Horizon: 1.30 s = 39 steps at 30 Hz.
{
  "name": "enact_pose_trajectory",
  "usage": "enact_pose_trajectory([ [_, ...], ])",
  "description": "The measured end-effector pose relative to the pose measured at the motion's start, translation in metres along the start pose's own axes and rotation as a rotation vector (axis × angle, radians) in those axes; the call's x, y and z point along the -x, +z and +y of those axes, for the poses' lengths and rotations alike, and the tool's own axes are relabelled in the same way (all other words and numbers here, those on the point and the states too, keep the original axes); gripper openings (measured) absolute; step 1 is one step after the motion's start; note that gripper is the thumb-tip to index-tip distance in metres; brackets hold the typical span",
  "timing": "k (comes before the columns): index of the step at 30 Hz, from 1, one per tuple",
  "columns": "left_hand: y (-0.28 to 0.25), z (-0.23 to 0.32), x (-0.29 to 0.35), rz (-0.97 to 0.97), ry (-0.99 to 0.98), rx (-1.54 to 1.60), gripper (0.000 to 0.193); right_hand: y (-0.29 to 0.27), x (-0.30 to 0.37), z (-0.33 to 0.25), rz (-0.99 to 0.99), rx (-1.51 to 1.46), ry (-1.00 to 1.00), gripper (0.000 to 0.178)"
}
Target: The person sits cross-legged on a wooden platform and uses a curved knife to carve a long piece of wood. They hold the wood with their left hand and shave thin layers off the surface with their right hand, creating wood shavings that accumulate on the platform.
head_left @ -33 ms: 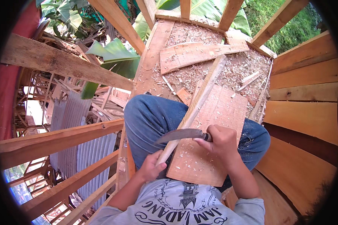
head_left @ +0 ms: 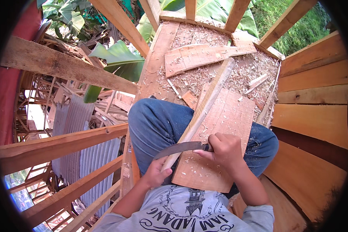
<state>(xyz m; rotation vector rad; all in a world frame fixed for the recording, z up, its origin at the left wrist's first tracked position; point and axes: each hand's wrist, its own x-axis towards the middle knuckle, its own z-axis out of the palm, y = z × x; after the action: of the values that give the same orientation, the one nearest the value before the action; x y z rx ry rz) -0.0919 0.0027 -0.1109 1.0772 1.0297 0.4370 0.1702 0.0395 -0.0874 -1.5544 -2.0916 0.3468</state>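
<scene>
A long wooden stick [head_left: 205, 108] slants away from me, its near end gripped by my left hand [head_left: 157, 173]. My right hand [head_left: 225, 150] is closed round the dark handle of a curved knife [head_left: 180, 147]. The blade lies across the stick just beyond my left fingers, its tip pointing left. Under the stick, a broad wooden board [head_left: 216, 150] rests over my lap, dotted with pale shavings. The stick's far end reaches out past the board.
A curved plank [head_left: 201, 57] and several offcuts lie among shavings on the wooden floor [head_left: 152, 81]. Slatted rails [head_left: 65, 143] run along the left. A plank wall [head_left: 313, 120] stands close on the right. Corrugated sheets [head_left: 100, 162] and scrap timber lie beyond the rails.
My right hand has drawn the knife slightly nearer to me along the stick, toward my left hand. The left hand keeps its hold; the board has hardly moved.
</scene>
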Motion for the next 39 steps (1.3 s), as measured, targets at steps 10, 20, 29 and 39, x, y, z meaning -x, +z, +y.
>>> enact_pose_trajectory([
  [10,-0.005,-0.001,0.003,-0.006,-0.001,-0.036,0.043,-0.006,-0.005,0.011,0.116,-0.063,0.214,0.045],
  [20,-0.005,-0.007,0.000,-0.047,0.043,0.044,0.074,-0.028,0.000,-0.003,-0.133,-0.620,0.654,0.026],
  [29,-0.017,-0.007,0.003,-0.173,-0.036,0.277,0.059,-0.045,0.021,-0.001,-0.116,-1.071,0.469,0.037],
  [39,-0.014,-0.006,-0.001,-0.159,0.043,0.208,0.063,-0.044,0.032,0.007,-0.031,-1.071,0.542,0.035],
])
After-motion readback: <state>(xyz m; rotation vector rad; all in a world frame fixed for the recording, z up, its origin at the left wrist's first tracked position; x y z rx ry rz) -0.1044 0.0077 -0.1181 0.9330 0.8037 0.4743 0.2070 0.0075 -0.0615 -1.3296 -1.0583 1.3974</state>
